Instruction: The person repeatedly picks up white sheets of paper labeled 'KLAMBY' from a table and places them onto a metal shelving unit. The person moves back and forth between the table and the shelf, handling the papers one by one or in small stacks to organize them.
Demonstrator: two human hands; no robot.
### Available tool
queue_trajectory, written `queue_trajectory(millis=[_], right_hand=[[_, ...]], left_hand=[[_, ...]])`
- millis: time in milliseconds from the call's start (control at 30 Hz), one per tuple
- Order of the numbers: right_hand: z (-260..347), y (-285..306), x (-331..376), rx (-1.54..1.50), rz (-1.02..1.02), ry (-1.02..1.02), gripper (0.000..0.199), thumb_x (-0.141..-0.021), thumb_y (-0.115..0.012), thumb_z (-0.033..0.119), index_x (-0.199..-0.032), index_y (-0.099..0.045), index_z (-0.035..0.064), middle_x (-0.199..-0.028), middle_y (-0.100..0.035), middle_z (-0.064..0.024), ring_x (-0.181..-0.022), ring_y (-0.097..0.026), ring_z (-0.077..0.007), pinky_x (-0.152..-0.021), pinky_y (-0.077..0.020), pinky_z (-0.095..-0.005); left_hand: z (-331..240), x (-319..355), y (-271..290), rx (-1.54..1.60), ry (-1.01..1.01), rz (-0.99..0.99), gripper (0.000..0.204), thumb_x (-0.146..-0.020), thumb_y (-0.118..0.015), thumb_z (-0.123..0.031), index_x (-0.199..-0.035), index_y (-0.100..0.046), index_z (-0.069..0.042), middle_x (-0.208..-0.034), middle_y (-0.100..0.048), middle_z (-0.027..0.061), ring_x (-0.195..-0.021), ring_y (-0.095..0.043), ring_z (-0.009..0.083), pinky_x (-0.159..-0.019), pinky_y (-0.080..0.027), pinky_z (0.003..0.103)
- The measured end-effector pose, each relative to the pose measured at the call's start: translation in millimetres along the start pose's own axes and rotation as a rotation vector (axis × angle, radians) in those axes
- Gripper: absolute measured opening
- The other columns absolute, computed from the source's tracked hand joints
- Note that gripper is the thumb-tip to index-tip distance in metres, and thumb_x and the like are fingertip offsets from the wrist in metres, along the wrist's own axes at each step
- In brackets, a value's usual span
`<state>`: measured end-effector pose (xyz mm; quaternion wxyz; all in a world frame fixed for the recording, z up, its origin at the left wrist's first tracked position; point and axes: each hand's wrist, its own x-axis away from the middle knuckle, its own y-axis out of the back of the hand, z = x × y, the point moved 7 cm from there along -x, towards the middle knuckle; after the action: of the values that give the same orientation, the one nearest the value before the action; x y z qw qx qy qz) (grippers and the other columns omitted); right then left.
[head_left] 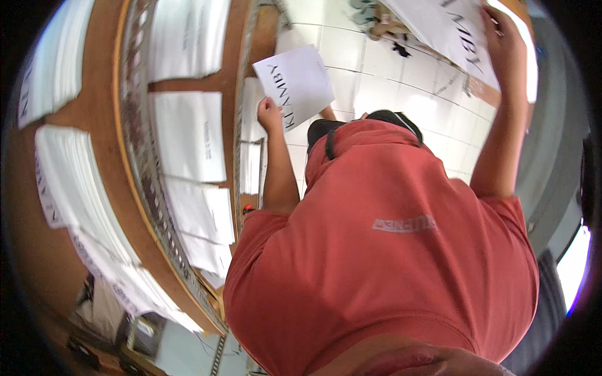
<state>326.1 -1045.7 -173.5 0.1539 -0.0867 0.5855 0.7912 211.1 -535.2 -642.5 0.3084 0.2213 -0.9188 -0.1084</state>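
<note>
Left hand (pixel 268 113): fingers clamped on one white printed sheet (pixel 296 84), raised clear. Right hand (pixel 501 37): fingers pinching a second printed sheet (pixel 448 28). Shelved paper stacks (pixel 188 135) remain, apparently untaken.

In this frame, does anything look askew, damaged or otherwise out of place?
Nothing looks damaged or spilled. The left hand holds a white printed paper sheet tilted at an angle, and the right hand grips a larger white printed sheet. The white paper stacks on the wooden bench lie flat.

Large white sheet (pixel 454 28) cut off at top edge; right hand (pixel 501 37) partly behind it
</note>
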Motion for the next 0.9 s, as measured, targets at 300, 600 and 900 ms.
queue_trajectory(millis=[300, 600, 900], right_hand=[[-75.5, -65.1, 52.3, -0.112, 0.139, -0.462, 0.030, -0.095, -0.064, 0.028, -0.115, -0.069, 0.0061, -0.085, -0.068, -0.0020, -0.073, -0.058, -0.0065, -0.068, -0.0462, -0.0211], [-209.1, -207.9, 200.5, -0.213, 0.381, -0.867, 0.034, -0.095, -0.063, 0.029, -0.111, -0.067, -0.0009, -0.080, -0.065, -0.0019, -0.072, -0.057, -0.0062, -0.067, -0.0443, -0.0208], [-350.0, -242.6, 306.7, -0.281, 0.562, -1.046, 0.031, -0.097, -0.060, 0.024, -0.114, -0.064, -0.0015, -0.102, -0.067, -0.0092, -0.089, -0.062, -0.0123, -0.076, -0.0490, -0.0257]], left_hand=[[46.9, -46.4, 69.0, -0.721, -0.097, -0.385, 0.025, -0.095, -0.054, -0.018, -0.106, -0.066, 0.001, -0.101, -0.068, 0.0227, -0.092, -0.066, 0.0375, -0.081, -0.053, 0.042], [60.4, -109.3, 33.7, -0.884, 0.252, -0.539, 0.029, -0.101, -0.040, -0.021, -0.112, -0.058, -0.001, -0.121, -0.043, 0.0201, -0.098, -0.062, 0.0341, -0.081, -0.060, 0.040], [51.5, -247.8, 56.3, -1.845, 0.295, -0.363, 0.036, -0.098, -0.044, -0.023, -0.100, -0.061, 0.008, -0.101, -0.065, 0.0225, -0.089, -0.066, 0.0328, -0.079, -0.055, 0.045]])
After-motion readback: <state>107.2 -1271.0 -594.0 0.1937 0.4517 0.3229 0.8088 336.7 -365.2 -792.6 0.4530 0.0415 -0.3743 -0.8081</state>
